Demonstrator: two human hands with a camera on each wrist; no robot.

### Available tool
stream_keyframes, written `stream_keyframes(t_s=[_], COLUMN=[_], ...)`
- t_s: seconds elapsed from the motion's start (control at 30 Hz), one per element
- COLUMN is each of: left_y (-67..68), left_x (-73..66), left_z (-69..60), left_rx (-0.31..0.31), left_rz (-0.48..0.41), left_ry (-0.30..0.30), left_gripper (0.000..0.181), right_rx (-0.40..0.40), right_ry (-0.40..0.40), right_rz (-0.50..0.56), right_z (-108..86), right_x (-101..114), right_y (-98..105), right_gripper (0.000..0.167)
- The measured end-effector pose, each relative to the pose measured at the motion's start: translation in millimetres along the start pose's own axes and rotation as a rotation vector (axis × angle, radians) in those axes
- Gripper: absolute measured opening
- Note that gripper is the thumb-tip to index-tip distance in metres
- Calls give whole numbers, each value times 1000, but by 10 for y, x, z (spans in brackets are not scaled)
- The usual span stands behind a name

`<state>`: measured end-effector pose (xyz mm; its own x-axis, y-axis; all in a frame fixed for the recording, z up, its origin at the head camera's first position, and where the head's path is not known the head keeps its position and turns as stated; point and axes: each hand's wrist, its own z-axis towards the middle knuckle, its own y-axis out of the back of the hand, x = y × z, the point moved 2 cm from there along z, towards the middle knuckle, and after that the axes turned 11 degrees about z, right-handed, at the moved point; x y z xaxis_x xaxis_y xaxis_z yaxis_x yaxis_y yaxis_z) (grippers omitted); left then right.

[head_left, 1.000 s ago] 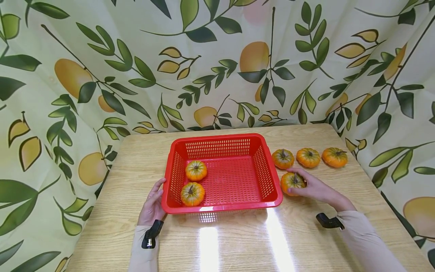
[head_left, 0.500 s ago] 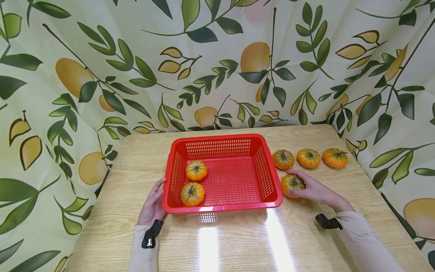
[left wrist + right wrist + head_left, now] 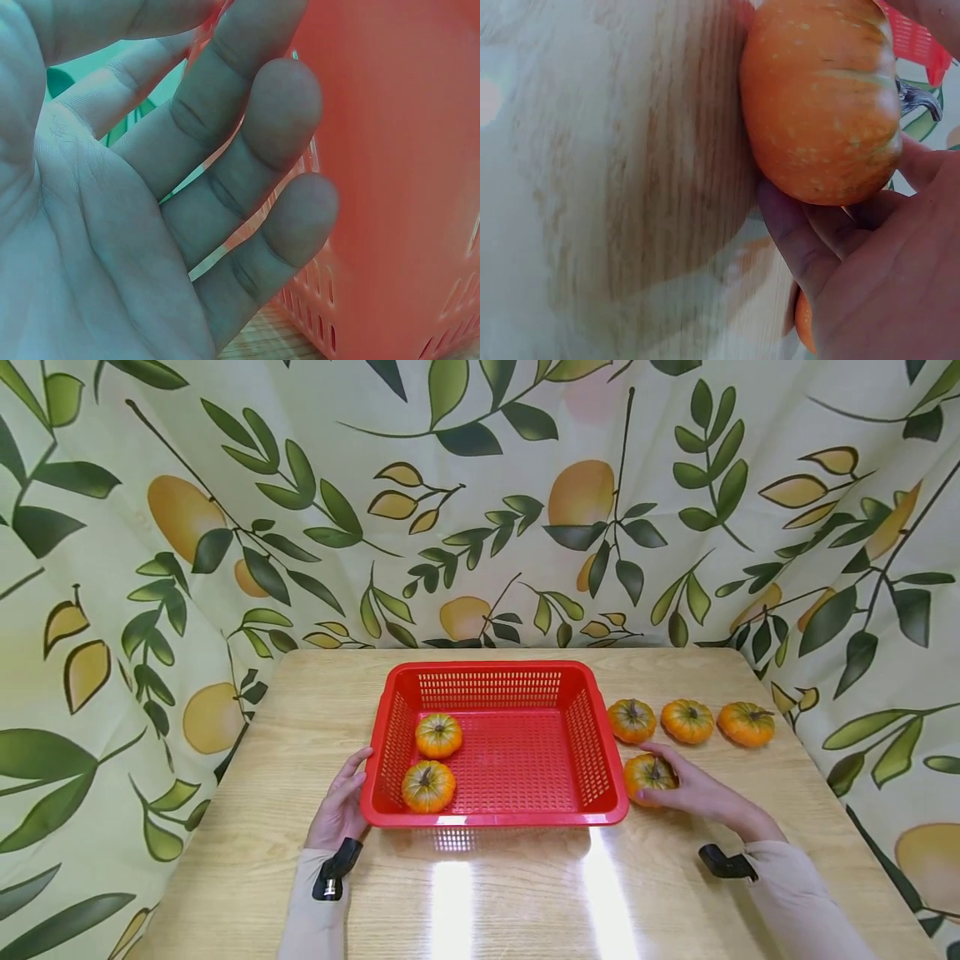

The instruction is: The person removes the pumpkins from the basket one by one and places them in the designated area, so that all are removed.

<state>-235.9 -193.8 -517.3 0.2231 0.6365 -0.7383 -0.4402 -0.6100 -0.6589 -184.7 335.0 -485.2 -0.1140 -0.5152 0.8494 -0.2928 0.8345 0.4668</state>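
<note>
My right hand [image 3: 701, 792] holds a small orange pumpkin [image 3: 817, 105] on the table, just right of the red basket [image 3: 495, 818]. Its thumb lies on the near side and the fingers on the far side, with the stem showing between them. At the basket's left side, my left hand [image 3: 337, 806] touches the wall, its fingers loosely bent in the left wrist view, with nothing in the palm [image 3: 90, 247]. Inside the basket, along its left wall, sit two pumpkins, a rear one [image 3: 438, 735] and a front one [image 3: 428, 787].
Behind the right hand, three more pumpkins stand in a row: a left one [image 3: 632, 721], a middle one [image 3: 687, 722] and a right one [image 3: 746, 724]. The wooden table [image 3: 525, 902] reaches back to a leaf-patterned curtain [image 3: 480, 485].
The head view has shifted slightly. Both hands stay where they were, the right at the same pumpkin and the left at the basket's side.
</note>
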Motion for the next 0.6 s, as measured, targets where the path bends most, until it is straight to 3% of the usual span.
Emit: stream_keyframes(t_s=[0.3, 0.6], left_y=[29, 33], left_x=[3, -2], left_z=[23, -1], left_rx=[28, 21], left_rz=[47, 54], left_ry=[-3, -5], left_gripper=[42, 42], right_rx=[-18, -45], right_ry=[38, 128], right_rz=[-20, -89], right_z=[-13, -12], right_x=[52, 290], right_y=[48, 237], right_gripper=[79, 70])
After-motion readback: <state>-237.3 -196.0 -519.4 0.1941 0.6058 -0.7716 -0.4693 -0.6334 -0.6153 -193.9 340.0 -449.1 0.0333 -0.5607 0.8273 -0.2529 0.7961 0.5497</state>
